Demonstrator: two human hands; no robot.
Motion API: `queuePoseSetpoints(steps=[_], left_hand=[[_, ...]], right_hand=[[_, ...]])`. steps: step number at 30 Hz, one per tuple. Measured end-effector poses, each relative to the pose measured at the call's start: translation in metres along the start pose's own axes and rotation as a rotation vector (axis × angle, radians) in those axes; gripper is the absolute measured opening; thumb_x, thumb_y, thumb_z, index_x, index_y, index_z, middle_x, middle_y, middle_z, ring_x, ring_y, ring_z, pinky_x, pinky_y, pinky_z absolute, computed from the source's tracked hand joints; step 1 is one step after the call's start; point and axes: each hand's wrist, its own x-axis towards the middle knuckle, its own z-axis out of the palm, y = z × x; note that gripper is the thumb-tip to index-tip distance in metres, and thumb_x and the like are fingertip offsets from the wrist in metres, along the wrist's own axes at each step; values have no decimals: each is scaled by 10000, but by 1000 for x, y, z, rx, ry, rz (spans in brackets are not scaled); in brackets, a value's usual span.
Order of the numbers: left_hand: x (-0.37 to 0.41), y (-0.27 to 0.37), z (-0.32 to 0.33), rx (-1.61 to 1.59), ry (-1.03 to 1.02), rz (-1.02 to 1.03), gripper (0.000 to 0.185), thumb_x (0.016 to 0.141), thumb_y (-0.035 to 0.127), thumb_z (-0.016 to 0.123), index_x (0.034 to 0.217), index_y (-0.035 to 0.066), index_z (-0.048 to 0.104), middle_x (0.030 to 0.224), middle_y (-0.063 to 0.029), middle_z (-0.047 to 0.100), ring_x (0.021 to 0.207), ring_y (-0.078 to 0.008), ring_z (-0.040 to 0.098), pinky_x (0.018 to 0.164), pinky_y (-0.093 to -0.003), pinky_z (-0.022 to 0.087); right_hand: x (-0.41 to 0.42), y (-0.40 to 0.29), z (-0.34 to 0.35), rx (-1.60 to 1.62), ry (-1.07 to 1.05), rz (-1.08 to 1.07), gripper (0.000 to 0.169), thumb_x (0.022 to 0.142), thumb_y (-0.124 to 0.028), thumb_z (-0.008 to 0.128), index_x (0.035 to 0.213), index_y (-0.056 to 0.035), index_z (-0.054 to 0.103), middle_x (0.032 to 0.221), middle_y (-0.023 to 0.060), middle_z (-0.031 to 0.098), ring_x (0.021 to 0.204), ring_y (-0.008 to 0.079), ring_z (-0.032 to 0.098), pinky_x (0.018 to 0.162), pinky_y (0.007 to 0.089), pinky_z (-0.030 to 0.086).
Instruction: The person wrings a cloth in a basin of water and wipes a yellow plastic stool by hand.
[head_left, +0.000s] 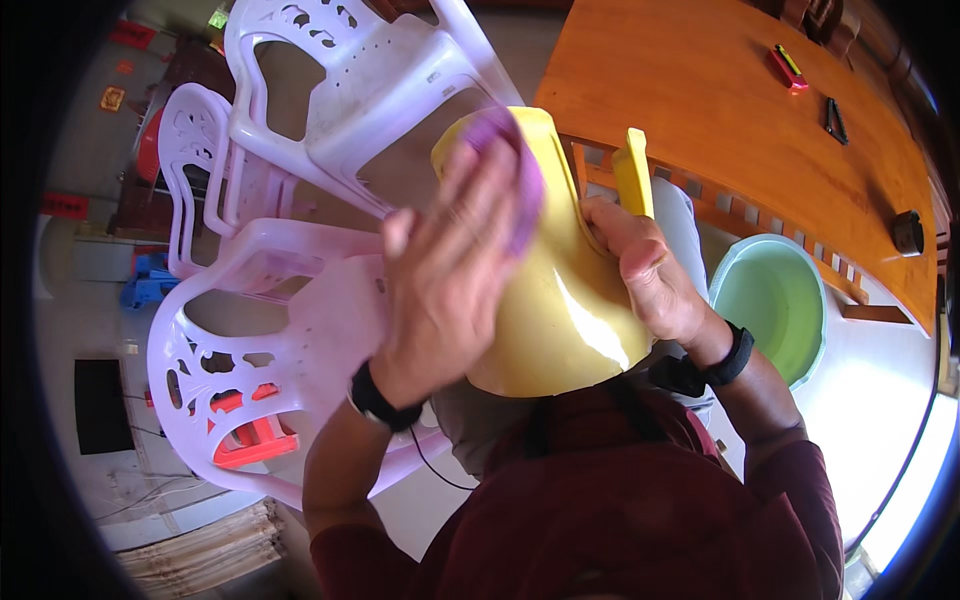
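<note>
A small yellow plastic stool or chair (555, 300) is held tilted over my lap, its glossy curved face towards me. My left hand (450, 270), slightly blurred, lies flat against its left side with the fingers over a purple cloth (529, 195). The hand pins the cloth to the plastic. On the other side, my right hand (645, 270) grips the edge of the yellow piece, thumb outside. A narrow yellow leg (635, 172) sticks up just beyond that hand. The fingertips of my right hand are partly hidden behind the edge.
White and pinkish plastic armchairs (345, 315) stand close on my left, with a red stool (259, 439) behind. On the right is an orange wooden table (697, 75) bearing a red box (786, 71), a black item (836, 121) and a dark cup (908, 233). A green basin (772, 300) sits below.
</note>
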Motion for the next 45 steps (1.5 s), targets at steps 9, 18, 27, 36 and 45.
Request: queuePoseSetpoints(steps=[9,18,27,36,45], left_hand=[[-53,46,10,-183,-125,199,271,988,131,588,1213,83,731,1443,-75,656,1416,-209,561,958,-396,318],[-3,-12,11,-47,62,66,421,956,63,612,1367,-27,633,1547,-206,529,1515,-404,411,1001,-441,379],[-48,9,-11,-658,-43,59,151,941,-13,630,1056,5,727,1184,-157,750,1233,-304,678,891,-343,472],[24,-21,-91,-815,505,-367,315,1077,135,581,1335,-39,631,1329,-109,668,1132,-129,620,998,-315,492],[77,13,-24,-200,-161,57,461,846,-116,659,1252,76,761,1108,-128,639,1018,-298,641,909,-370,515]], right_hand=[[6,3,9,351,38,91,1104,965,-873,169,1357,76,576,1064,144,626,980,212,582,874,358,476],[1,3,8,278,51,-21,1054,974,-861,219,1235,93,585,975,128,609,912,201,583,800,350,474],[-2,10,10,341,27,-88,1022,1023,-794,207,1329,115,559,1034,189,640,931,253,626,820,370,490],[-9,19,18,135,96,-191,962,1055,-727,246,1313,150,545,835,231,637,762,403,657,698,436,512],[-20,22,16,60,98,-284,940,1040,-683,423,1255,227,519,636,213,531,589,398,604,584,447,487]])
